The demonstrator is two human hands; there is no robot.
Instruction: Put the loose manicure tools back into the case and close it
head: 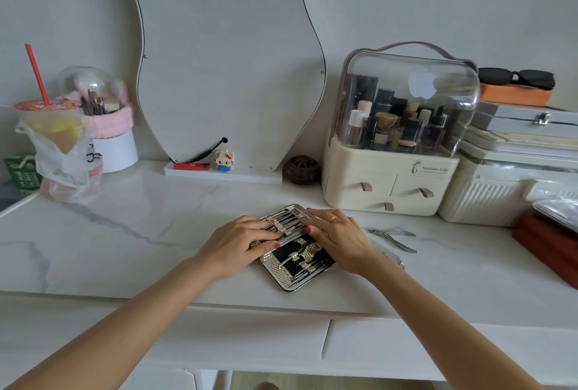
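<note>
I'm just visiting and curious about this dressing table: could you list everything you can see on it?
manicure case: one, silver, open, front centre
nippers: one, silver, loose, right of case
mirror: one, wavy, against wall
lighter: one, orange, on mirror base
block figurine: one, white and blue, on mirror base
incense burner: one, brown, right of mirror
cosmetics organiser: one, cream, clear dome, back right
sunglasses: one, black, on orange box
drink cup: one, red straw, in plastic bag, left
brush holder: one, white and pink, back left
hands: left, right, both resting on case
</note>
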